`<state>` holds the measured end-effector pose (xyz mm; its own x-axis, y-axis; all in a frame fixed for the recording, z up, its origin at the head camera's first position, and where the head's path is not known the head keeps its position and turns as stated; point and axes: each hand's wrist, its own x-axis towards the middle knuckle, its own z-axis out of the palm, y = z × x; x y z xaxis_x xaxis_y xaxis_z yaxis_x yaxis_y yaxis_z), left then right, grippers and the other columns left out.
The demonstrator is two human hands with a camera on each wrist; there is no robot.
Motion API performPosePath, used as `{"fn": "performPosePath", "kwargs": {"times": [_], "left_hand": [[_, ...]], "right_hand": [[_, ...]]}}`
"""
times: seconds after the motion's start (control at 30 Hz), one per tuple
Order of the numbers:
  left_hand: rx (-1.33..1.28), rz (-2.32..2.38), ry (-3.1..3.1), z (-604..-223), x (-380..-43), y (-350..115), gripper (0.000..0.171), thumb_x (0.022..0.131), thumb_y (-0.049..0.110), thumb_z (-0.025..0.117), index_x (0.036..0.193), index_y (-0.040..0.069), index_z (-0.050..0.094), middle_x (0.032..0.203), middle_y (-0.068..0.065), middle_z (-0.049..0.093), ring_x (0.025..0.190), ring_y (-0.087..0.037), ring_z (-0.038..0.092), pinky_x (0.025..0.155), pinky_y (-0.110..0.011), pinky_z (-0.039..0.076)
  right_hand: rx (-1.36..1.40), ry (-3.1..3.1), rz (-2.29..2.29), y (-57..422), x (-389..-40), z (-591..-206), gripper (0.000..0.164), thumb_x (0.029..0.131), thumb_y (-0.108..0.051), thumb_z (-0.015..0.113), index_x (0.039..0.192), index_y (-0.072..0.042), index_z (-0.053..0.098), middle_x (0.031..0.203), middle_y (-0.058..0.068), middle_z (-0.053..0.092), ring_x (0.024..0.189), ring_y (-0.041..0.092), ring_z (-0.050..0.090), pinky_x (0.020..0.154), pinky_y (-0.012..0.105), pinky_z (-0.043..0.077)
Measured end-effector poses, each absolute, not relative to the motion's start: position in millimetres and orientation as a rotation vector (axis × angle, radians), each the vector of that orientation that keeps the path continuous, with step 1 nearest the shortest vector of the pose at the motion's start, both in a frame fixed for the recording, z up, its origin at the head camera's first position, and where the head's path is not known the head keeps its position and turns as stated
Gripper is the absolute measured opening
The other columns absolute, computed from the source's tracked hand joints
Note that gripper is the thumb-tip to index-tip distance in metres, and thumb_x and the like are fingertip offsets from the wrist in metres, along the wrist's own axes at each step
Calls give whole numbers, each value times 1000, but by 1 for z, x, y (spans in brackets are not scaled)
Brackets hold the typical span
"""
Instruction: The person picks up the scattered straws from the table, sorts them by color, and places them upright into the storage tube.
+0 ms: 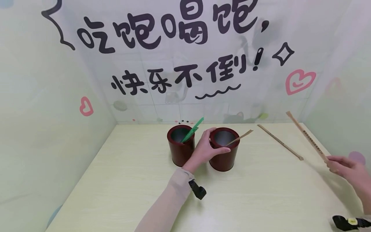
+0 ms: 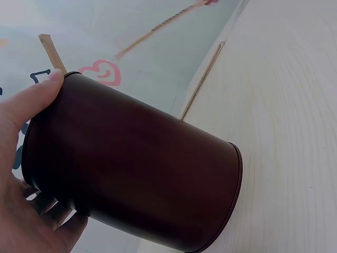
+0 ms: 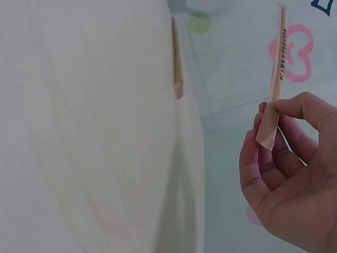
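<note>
My left hand [image 1: 205, 149] holds the right-hand dark red canister [image 1: 223, 160] by its rim and side, thumb at the front and fingers behind. That canister stands upright, and one brown paper-wrapped stick [image 1: 242, 136] leans out of it. At the far right my right hand [image 1: 347, 169] pinches the lower end of another long brown paper-wrapped stick [image 3: 277, 68], which has dark print along it. It is raised above the table, tilted, its other end free. A similar paper-wrapped stick [image 1: 279, 141] lies on the table between the canister and my right hand.
A second dark red canister [image 1: 182, 153] stands just left of the held one, with green strips [image 1: 193, 130] leaning out of it. The pale wooden table [image 1: 116, 180] meets a printed curtain [image 1: 156, 109] at the back and sides.
</note>
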<state>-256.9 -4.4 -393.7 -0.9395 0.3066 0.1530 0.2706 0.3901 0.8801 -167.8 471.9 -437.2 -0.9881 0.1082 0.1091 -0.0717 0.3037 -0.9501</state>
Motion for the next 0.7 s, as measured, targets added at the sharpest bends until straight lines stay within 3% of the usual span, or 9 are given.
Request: {"fn": "performPosePath", "kwargs": {"times": [0.17, 0.3, 0.47, 0.7], "left_hand": [[540, 1633, 2590, -394, -256, -6, 90, 79, 36, 85, 150, 15, 34, 145, -8, 45, 130, -24, 49, 104, -41, 51], [541, 1631, 2588, -394, -256, -7, 91, 78, 36, 85, 150, 15, 34, 145, -8, 45, 130, -24, 49, 104, -41, 51], [541, 1630, 2586, -394, -255, -7, 91, 79, 37, 85, 151, 16, 33, 145, -7, 45, 131, -24, 49, 104, -41, 52], [539, 1622, 2581, -395, -255, -7, 91, 79, 37, 84, 152, 16, 32, 147, -7, 44, 132, -24, 48, 104, -41, 52]], "right_hand": [[116, -2181, 1877, 449, -170, -412, 35, 97, 5, 55, 102, -24, 75, 90, -20, 74, 76, -5, 68, 68, 7, 51], [52, -2132, 1845, 427, -171, -389, 25, 97, -3, 60, 106, -20, 74, 91, -20, 74, 77, -5, 67, 71, 5, 51], [124, -1979, 1908, 400, -173, -362, 23, 95, 1, 62, 108, -12, 75, 91, -13, 76, 73, 0, 69, 74, 5, 51], [348, -1757, 2038, 360, -175, -330, 25, 90, 16, 59, 105, 2, 72, 94, -1, 77, 75, 9, 72, 73, 14, 58]]}}
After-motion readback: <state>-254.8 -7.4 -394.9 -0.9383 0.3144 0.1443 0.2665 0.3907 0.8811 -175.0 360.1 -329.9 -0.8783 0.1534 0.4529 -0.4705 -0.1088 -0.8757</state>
